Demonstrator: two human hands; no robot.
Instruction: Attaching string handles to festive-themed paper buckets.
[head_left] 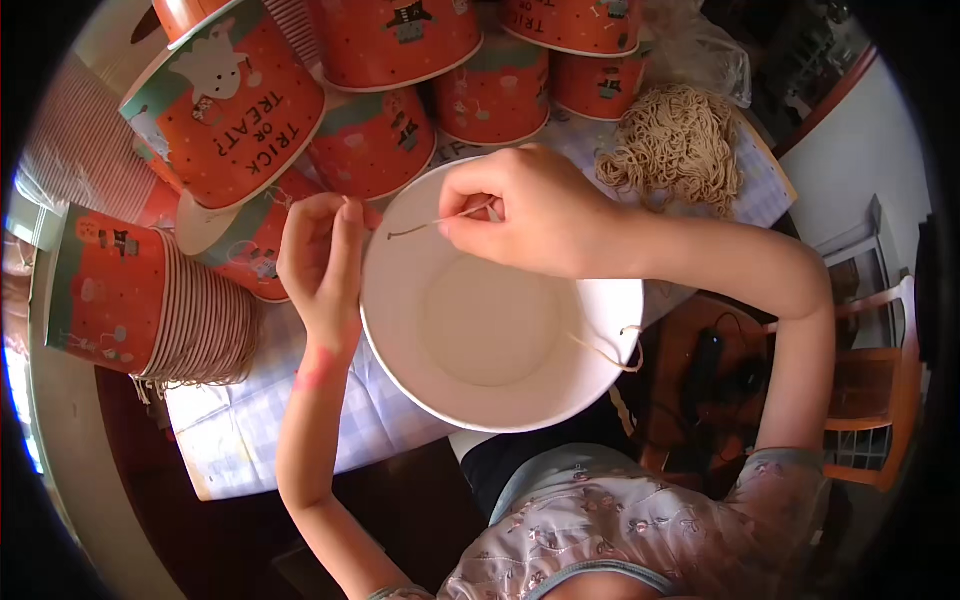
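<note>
A white paper bucket (500, 400) sits open toward me in the middle, its inside bare. My left hand (322, 260) grips the bucket's left rim from outside. My right hand (530, 210) reaches over the far rim and pinches a thin tan string (425, 226) that runs to a small hole in the left wall. Another piece of tan string (610, 352) hangs knotted through the right wall.
Orange printed paper buckets (230, 105) lie stacked and scattered across the far side, with a nested stack (150, 305) at the left. A heap of tan strings (675, 145) lies at the upper right on a checked cloth (260, 420). A wooden chair (870, 400) stands at the right.
</note>
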